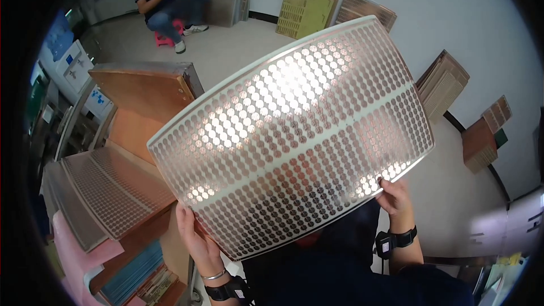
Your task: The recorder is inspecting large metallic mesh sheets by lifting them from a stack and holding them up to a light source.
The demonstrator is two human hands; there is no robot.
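Observation:
A large, thin circuit board panel (306,153) covered in rows of shiny, copper-coloured round pads is held up slantwise before me, its right end higher in view. My left hand (198,241) grips its lower left edge, the fingers partly hidden behind the sheet. At the lower right edge, my right hand (398,199) pinches the border with the thumb on the front face. Bright glare lies across the panel's upper part. Similar dotted sheets (116,192) lie to the left on a wooden stand (136,130), apart from both hands.
Below the stand's sheets sit pink sheets (76,249) and a blue stack (133,275). A seated person (164,0) handles a panel at the far left. Yellow-green panels (306,11) and brown boards (445,85) lean on the wall. A water dispenser (73,68) stands left.

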